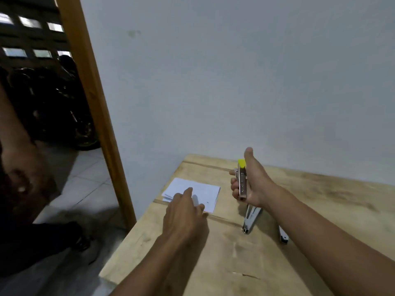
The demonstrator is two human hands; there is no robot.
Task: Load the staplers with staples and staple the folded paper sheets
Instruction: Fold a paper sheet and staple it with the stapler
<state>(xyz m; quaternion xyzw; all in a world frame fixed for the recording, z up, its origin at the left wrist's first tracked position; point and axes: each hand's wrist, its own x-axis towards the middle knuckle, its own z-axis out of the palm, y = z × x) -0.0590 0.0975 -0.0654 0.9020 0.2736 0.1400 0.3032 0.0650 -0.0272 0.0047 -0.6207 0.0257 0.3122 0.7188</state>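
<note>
A small stack of folded white paper sheets [199, 192] lies near the far left corner of the wooden table [213, 263]. My left hand [183, 214] rests on the near edge of the stack with its fingers spread. My right hand [252, 182] holds a metal stapler with a yellow end [242, 180] upright above the table. Two more metal staplers lie on the table: one [250, 218] just below my right hand, the other [283, 236] partly hidden under my right forearm.
A pale wall rises right behind the table. A wooden door frame [96, 107] stands at the left, with tiled floor and a dark room beyond. Another person's arm [19, 159] shows at the far left edge.
</note>
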